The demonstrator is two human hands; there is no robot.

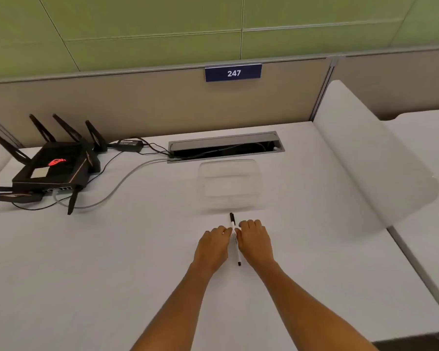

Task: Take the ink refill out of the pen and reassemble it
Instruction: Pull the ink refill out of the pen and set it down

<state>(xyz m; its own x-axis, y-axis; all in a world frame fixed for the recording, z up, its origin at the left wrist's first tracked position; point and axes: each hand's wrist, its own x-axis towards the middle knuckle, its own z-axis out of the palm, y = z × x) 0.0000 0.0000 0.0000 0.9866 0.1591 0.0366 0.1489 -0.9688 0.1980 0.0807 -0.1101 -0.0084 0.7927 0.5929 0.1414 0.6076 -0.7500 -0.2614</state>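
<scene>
1. A black router [53,171] with several upright aerials sits far to the left of the left hand, at the back of the white worktop [112,262]; a red mark glows on its top.
2. A grey cable [117,184] and thin black leads run from the router toward a cable slot [226,148] in the worktop, which lies well beyond both hands.
3. A blue sign reading "247" [233,73] hangs on the beige divider [137,105] behind the slot.
4. A clear plastic box [230,186] stands just past the fingertips of both hands, between them and the slot.
5. The left hand [212,247] rests palm down on the worktop, fingers curled inward, its fingertips meeting the pen from the left side. Whether it pinches the pen or only touches it, I cannot tell.
6. The pen [235,239] lies between the two hands, pointing away from the person: white barrel, black far end just short of the box, black tip at the near end beside the right wrist. It looks whole, with no part pulled out.
7. The right hand [255,243] lies palm down just right of the pen, fingers bent, thumb side against the barrel; its grip is likewise unclear.
8. A frosted side panel [373,173] rises well to the right of the right hand.
</scene>
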